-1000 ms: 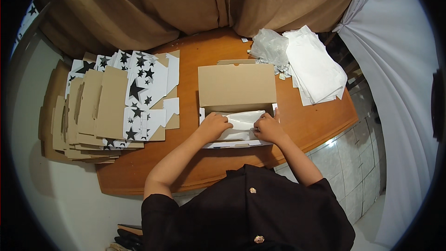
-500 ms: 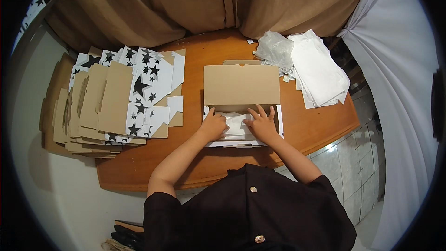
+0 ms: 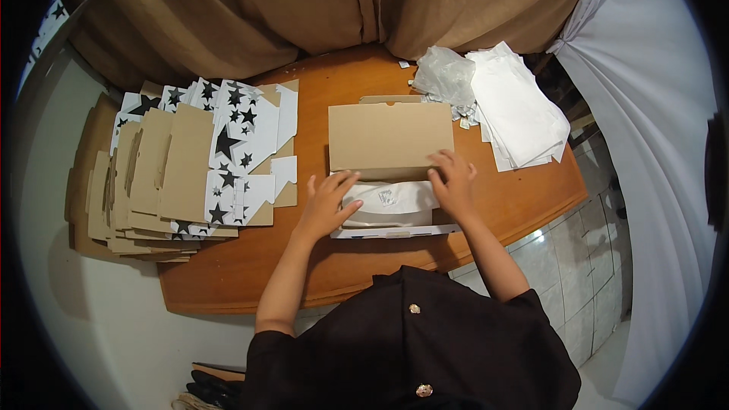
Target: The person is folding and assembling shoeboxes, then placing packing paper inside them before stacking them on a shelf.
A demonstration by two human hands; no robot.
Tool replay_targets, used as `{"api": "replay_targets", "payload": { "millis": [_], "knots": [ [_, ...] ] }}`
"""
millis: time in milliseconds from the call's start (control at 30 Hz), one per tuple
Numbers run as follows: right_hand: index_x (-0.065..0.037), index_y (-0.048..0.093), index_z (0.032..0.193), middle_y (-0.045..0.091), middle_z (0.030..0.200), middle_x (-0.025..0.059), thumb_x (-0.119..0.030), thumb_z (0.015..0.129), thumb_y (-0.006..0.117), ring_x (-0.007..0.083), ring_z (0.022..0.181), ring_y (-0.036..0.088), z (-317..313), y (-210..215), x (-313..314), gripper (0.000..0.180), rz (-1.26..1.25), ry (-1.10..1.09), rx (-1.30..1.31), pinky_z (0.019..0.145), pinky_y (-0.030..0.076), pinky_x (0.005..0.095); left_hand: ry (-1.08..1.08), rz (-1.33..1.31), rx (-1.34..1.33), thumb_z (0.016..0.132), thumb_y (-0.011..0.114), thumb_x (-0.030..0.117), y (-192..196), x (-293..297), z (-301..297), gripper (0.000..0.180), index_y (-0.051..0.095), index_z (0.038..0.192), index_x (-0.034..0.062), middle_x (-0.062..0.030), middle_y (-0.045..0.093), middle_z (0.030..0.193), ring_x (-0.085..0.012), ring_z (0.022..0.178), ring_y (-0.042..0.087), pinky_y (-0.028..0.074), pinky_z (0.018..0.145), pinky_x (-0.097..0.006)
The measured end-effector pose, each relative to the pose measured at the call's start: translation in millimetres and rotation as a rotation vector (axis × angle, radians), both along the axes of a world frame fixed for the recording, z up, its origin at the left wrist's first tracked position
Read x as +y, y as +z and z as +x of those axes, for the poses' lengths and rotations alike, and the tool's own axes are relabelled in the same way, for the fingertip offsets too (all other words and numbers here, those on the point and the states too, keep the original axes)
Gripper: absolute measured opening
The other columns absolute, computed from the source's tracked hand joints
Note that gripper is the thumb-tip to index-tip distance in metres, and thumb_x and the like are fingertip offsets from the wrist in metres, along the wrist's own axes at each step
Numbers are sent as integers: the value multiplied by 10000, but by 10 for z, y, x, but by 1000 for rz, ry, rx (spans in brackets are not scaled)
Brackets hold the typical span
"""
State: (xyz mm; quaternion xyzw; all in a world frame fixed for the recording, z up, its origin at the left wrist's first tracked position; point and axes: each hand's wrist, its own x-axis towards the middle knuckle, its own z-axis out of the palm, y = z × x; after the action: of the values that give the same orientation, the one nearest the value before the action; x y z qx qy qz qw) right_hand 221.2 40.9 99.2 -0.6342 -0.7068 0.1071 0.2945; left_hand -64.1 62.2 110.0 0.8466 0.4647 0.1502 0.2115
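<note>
Shallow white cardboard box point(image 3: 391, 231) sits open at the near edge of the round wooden table point(image 3: 228, 273), directly in front of the person. Its plain brown cardboard lid flap point(image 3: 389, 137) is thrown back flat and away, so the tray stays reachable from above.

Inside lies a folded white item in a clear plastic bag point(image 3: 389, 203), filling most of the tray.

Left hand point(image 3: 328, 201): flat, fingers spread, pressing on the left end of the bag; not closed around anything. Right hand point(image 3: 453, 182): also open, palm down, fingers spread over the bag's right end and the flap's near edge. The two-sided press looks meant to hold the contents level within the walls.

Stack of flat, unfolded box blanks, brown with black stars on white point(image 3: 190, 163), lies to the left within reach. Pile of white folded bagged pieces point(image 3: 516, 110) lies at far right, crumpled clear plastic point(image 3: 443, 76) beside it.
</note>
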Motion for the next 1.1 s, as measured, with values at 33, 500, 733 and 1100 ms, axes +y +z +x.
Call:
{"api": "replay_targets", "payload": {
  "millis": [33, 500, 733, 1100],
  "knots": [
    [-169, 580, 1152, 489, 1257, 94, -210, 808, 569, 286, 1218, 401, 79, -88, 21, 346, 19, -126, 153, 997, 192, 561, -5, 2, 1, 834, 575, 413, -45, -56, -52, 595, 415, 1353, 169, -116, 412, 1360, -252, 1264, 377, 93, 1058, -564],
    [-92, 303, 1367, 331, 1366, 168, -205, 750, 604, 361, 1269, 298, 68, -292, -8, 695, -26, -250, -100, 997, 209, 597, 11, 97, 100, 748, 617, 564, -564, -492, -110, 812, 348, 1390, 146, -148, 320, 1425, -360, 1343, 228, 138, 1078, -529],
    [-286, 191, 1422, 213, 1439, 141, -318, 566, 802, 344, 1337, 196, -60, -72, 52, 1052, -89, -131, -392, 1003, 153, 647, 56, 119, -24, 642, 669, 624, -298, -379, -70, 976, 302, 1403, 136, -130, 295, 1434, -313, 1340, 239, 186, 1049, -503],
    [-302, 121, 1438, 153, 1477, 144, -344, 471, 863, 343, 1367, 140, -141, -141, 45, 1219, -258, -92, -504, 1016, 100, 643, -249, 120, 292, 716, 485, 723, -387, -205, 169, 767, 560, 1209, 140, -98, 545, 1227, -247, 1199, 452, 161, 1011, -612]
  ]
}}
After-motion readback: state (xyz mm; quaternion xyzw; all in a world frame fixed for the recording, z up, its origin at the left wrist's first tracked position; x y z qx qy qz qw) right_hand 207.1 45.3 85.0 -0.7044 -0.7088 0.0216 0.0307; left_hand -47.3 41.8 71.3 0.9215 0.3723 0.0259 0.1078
